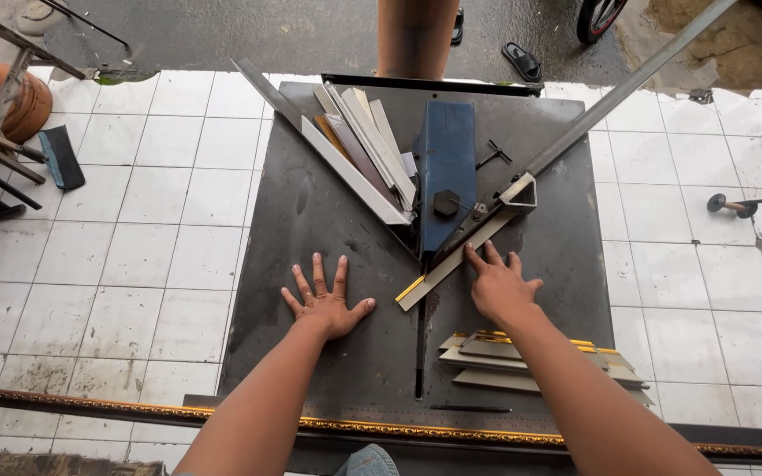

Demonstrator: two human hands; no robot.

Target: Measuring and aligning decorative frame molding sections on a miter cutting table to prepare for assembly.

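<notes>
My left hand (324, 300) lies flat and spread on the dark metal work table (310, 211), holding nothing. My right hand (497, 284) presses its fingers on a short piece of pale frame moulding with a gold edge (451, 264). That piece rests against the right angled fence (566, 141) of a mitre cutter, just right of the table's centre slot (420, 344). A blue cutter housing (445, 167) with a black hexagonal knob (445, 204) stands behind the piece.
Several cut moulding strips (363, 150) lean along the left fence. More cut pieces (522, 357) lie stacked under my right forearm. A long gold-trimmed moulding (134, 410) runs across the near edge. White floor tiles surround the table; a person's legs (416, 35) stand behind it.
</notes>
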